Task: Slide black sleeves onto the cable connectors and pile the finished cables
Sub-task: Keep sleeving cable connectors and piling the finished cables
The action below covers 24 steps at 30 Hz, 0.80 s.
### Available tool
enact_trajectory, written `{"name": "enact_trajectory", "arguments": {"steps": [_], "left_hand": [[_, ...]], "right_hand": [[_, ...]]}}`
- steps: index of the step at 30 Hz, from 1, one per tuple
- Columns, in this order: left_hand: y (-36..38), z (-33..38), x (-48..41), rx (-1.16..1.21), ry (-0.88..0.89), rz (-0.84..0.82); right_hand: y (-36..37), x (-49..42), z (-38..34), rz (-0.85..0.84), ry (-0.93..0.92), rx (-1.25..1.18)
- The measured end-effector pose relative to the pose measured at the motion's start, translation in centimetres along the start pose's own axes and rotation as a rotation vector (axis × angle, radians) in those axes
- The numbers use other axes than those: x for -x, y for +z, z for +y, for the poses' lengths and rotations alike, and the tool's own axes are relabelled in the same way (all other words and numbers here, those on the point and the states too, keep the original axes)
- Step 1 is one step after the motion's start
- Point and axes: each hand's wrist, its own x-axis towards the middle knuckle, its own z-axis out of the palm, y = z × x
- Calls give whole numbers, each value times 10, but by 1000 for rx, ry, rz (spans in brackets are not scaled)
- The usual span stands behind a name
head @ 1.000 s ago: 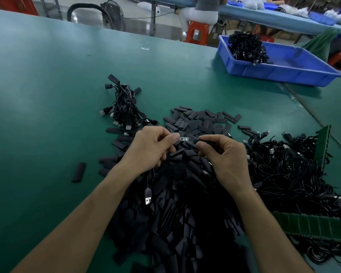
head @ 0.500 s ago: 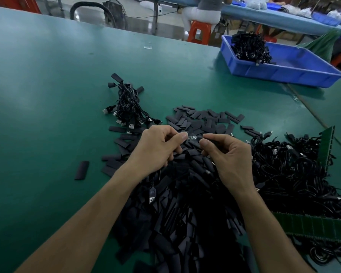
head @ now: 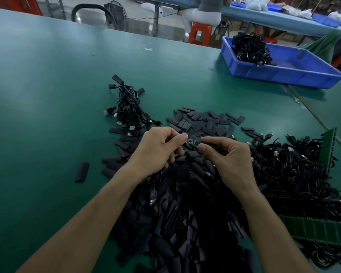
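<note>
Over sleeve heap (head: 185, 213): L hand (head: 158, 150) pinches connector (head: 191, 141), R hand (head: 230, 160) pinches sleeve (head: 210, 144).

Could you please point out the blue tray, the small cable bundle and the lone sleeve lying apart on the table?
blue tray (head: 287, 75): head view, its near wall.
small cable bundle (head: 128, 107): head view, the tangled cords at its middle.
lone sleeve (head: 81, 172): head view, middle of its body.
</note>
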Motion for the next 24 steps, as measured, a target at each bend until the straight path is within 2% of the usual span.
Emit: {"name": "enact_trajectory", "arguments": {"steps": [8,14,20,24], "left_hand": [[1,-3,-2,113,-53,-35],[0,-2,-2,110,-21,-39],[0,-3,0,0,-7,-49],[1,-1,0,-69,56,-37]], "right_hand": [[2,1,-5,-34,-33,-91],[0,0,-4,-65,-45,-44],[3,2,-4,14,-80,-44],[2,3,-5,-56,-76,-14]]}}
